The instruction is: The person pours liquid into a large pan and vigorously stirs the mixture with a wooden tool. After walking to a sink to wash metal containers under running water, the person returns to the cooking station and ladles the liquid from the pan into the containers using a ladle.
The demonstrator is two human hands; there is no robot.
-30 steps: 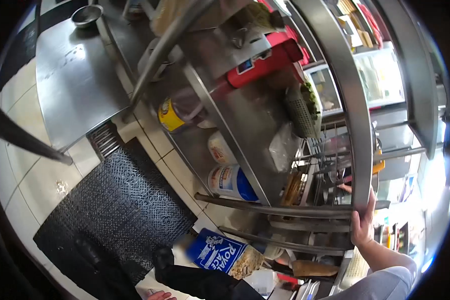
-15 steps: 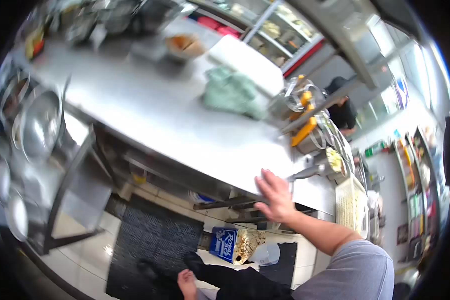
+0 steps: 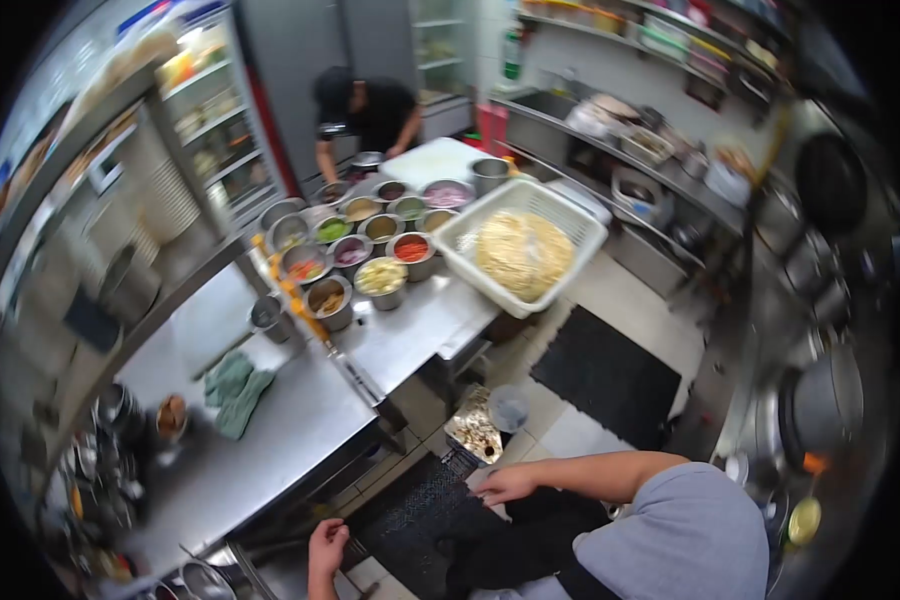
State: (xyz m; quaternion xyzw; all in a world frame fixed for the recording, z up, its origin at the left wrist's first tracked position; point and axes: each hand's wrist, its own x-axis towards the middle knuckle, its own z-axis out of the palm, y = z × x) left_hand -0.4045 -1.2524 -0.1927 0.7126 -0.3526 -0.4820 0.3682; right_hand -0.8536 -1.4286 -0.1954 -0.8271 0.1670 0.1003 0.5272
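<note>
My left hand [image 3: 328, 548] is low in the view, near the front edge of the steel worktable [image 3: 310, 455]. Its fingers are loosely curled, and I see nothing in them. Over the black floor mat [image 3: 400, 525], my right hand [image 3: 505, 484] hangs in front of my body with its fingers extended and holds nothing. Beyond it on the floor are a tin [image 3: 475, 430] with a stained top and a translucent round tub [image 3: 508, 408]. A crumpled green cloth [image 3: 235, 392] lies on the worktable, apart from both hands.
Several metal pots of chopped ingredients [image 3: 381, 277] stand on the counter beside a white basket [image 3: 450, 258] holding a pale yellow mass [image 3: 523, 250]. A person in black [image 3: 370, 115] leans over the far end. Pans [image 3: 820, 400] and a small flame [image 3: 815, 463] are at right.
My view has swung to the right, bringing the ingredient pots, basket and stove side into sight. My right hand has dropped from the worktable edge to in front of my body.
</note>
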